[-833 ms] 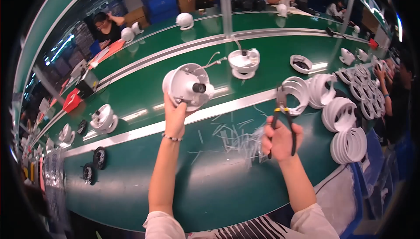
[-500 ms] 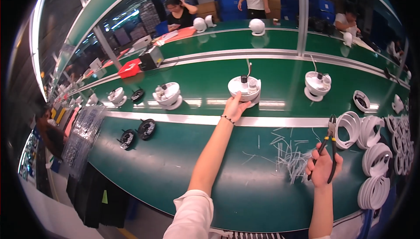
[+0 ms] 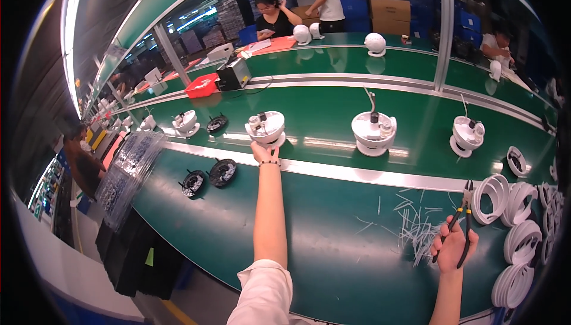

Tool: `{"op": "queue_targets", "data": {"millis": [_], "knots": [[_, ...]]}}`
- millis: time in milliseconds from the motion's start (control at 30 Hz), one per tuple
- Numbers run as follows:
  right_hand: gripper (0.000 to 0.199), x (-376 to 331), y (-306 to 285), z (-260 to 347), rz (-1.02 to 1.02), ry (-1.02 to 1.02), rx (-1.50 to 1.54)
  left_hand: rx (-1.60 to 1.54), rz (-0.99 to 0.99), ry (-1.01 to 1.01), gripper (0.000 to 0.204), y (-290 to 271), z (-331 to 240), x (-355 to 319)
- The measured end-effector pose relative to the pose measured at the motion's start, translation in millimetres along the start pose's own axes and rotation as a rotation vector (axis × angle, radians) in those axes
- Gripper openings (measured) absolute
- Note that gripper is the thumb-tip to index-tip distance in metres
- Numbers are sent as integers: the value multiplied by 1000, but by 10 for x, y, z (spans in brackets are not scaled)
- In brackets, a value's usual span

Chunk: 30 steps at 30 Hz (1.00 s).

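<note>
My left hand (image 3: 262, 150) reaches far out over the green bench and grips the near rim of a white dome-shaped housing (image 3: 266, 126) on the green conveyor belt (image 3: 321, 116). My right hand (image 3: 454, 243) stays low at the right, closed on a pair of black-handled cutting pliers (image 3: 461, 221) that point upward. Several cut white tie ends (image 3: 410, 227) lie scattered just left of that hand. Two more white housings (image 3: 373, 133) (image 3: 467, 134) with wires sticking up stand further right on the belt.
Stacks of white rings (image 3: 514, 230) fill the right end of the bench. Two black round parts (image 3: 209, 176) lie at the left, beside a clear tray of small pieces (image 3: 128, 167). Across the line sit a red tray (image 3: 201, 85), a black box (image 3: 233, 74) and other people.
My view has swung left. My left hand has gone from one white housing to another further left on the belt. My right hand has kept hold of the pliers.
</note>
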State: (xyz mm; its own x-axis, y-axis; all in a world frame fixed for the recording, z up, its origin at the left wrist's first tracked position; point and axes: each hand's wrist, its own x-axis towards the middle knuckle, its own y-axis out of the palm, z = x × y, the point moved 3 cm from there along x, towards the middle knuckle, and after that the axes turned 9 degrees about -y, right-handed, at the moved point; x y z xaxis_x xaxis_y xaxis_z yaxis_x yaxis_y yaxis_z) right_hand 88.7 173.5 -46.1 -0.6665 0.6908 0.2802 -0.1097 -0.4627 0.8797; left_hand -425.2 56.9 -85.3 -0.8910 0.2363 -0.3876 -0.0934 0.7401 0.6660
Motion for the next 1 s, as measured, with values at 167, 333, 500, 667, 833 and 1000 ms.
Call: {"op": "queue_targets", "data": {"millis": [167, 333, 500, 667, 833, 1000], "knots": [[54, -98, -93, 78, -1, 9, 23, -47, 405, -326, 55, 247, -95, -103], [54, -108, -236, -5, -212, -27, -276, 275, 253, -376, 68, 284, 4, 130], [61, -9, 162, -174, 1, 229, 44, 207, 366, -400, 59, 201, -26, 65], [53, -138, -133, -149, -167, 94, -182, 77, 442, -275, 44, 363, 192, 132], [58, -110, 33, -170, -11, 200, -121, 89, 599, -207, 39, 442, 426, -447], [64, -128, 188, -248, 177, 363, -155, 264, 672, -331, 37, 515, 535, -1509]]}}
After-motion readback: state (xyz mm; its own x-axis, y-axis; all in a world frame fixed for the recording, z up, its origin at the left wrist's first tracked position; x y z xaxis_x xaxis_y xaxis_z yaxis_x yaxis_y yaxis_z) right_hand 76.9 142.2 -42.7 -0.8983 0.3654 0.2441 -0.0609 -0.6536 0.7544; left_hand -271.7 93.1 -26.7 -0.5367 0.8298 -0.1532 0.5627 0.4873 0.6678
